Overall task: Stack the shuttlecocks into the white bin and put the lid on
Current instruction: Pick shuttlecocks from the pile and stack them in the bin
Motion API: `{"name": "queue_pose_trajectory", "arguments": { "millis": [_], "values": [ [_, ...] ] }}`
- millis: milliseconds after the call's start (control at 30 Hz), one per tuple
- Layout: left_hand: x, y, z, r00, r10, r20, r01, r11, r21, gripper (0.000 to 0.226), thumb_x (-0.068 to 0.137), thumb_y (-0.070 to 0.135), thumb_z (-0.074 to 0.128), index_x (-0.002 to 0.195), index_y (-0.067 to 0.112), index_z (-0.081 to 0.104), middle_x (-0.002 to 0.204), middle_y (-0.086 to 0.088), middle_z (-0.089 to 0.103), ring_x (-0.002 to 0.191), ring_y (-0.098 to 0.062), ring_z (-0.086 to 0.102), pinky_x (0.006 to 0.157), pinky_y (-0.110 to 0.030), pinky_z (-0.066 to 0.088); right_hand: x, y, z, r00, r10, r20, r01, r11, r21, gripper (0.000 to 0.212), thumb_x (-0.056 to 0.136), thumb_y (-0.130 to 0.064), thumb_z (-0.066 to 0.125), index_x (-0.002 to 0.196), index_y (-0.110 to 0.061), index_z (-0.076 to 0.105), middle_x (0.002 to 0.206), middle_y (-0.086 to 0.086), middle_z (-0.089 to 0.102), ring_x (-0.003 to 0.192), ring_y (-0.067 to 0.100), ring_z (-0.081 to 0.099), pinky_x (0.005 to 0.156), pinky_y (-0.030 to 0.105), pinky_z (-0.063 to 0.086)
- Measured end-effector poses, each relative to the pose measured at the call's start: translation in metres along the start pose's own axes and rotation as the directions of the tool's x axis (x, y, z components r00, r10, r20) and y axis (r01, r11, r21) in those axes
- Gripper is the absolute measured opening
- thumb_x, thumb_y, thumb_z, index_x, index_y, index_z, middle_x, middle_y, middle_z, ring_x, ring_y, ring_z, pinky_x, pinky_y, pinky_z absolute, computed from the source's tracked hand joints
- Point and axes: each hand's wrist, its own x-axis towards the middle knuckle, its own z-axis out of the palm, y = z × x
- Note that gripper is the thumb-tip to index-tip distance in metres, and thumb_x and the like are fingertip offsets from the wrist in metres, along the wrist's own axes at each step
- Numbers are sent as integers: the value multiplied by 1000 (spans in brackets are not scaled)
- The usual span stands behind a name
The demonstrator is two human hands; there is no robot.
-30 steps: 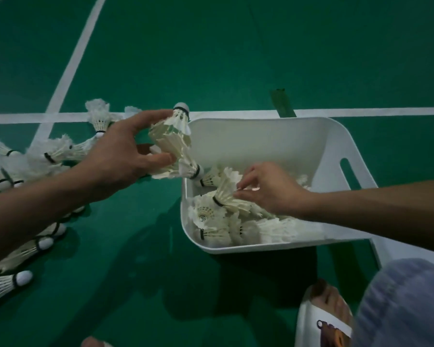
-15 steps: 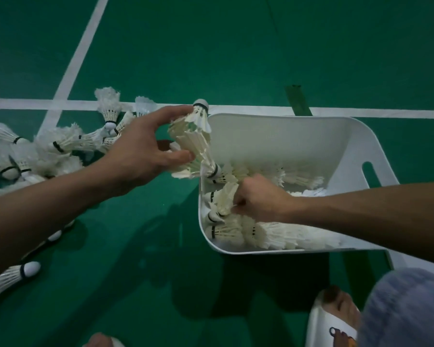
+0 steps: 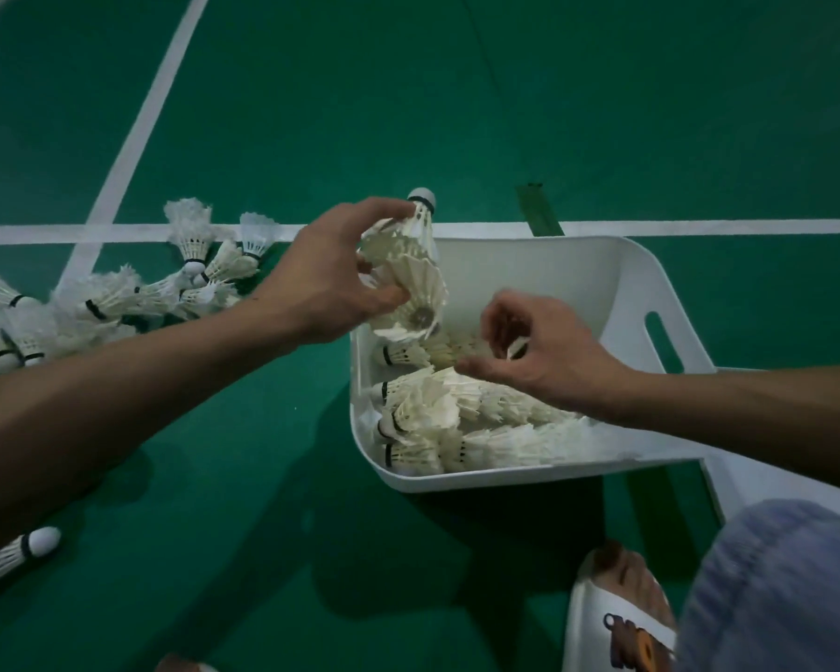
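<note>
Head view: the left hand [image 3: 331, 283] grips a nested stack [image 3: 408, 274] of shuttlecocks over the left rim of the bin [image 3: 529, 264], fingers [image 3: 360, 211] curled round the feathers. The right hand [image 3: 549, 361] hovers above rows [image 3: 457, 419] lying in the bin, its fingers loosely curled; whether they pinch anything I cannot tell. A heap [image 3: 117, 303] lies on the floor [image 3: 457, 114], left.

Your right hand [image 3: 549, 361] has come up off the shuttlecocks [image 3: 457, 419] in the bin [image 3: 602, 283]. Half a second back it was a fist pressed into them near the bin's left wall. Now it hangs above them nearer the bin's middle, fingers loosened and apart (nothing plainly held). Your left hand [image 3: 331, 288] has carried its stack [image 3: 413, 274] from just outside the bin's left rim to over its far left corner, the lowest skirt now opening toward you.
</note>
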Motion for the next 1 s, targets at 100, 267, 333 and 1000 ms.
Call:
{"name": "queue_pose_trajectory", "arguments": {
  "millis": [100,267,333,1000],
  "values": [
    [10,9,13,1000,5,9,-6,992,127,71,76,14,77,136,35,46,140,-1,45,111,-19,55,91,-30,49,-4,-8,-7,964,-231,-134,232,973,-9,52,64,-36,85,91,-21,43,93,-3,50,74,10,49,60,16,44],
    [19,12,28,997,-56,49,50,992,113,71,72,18,81,134,34,49,134,0,53,110,-21,57,93,-35,50,11,-6,-6,876,-476,-76,440,854,-279,45,69,-23,83,105,-29,57,128,7,40,97,18,46,80,23,46],
    [20,9,29,996,-80,47,77,994,72,69,72,17,81,131,34,50,131,1,56,106,-20,61,91,-37,52,19,-1,-7,871,-485,-76,445,845,-296,23,70,-17,83,88,-18,69,122,7,49,89,18,51,75,20,44],
    [7,6,20,980,-138,143,154,981,-114,50,86,40,63,134,36,50,144,-3,43,109,-21,61,103,-45,43,10,35,40,962,274,22,-272,961,-49,16,77,-25,80,87,-12,78,78,2,73,58,1,57,52,10,42]
  ]
}}
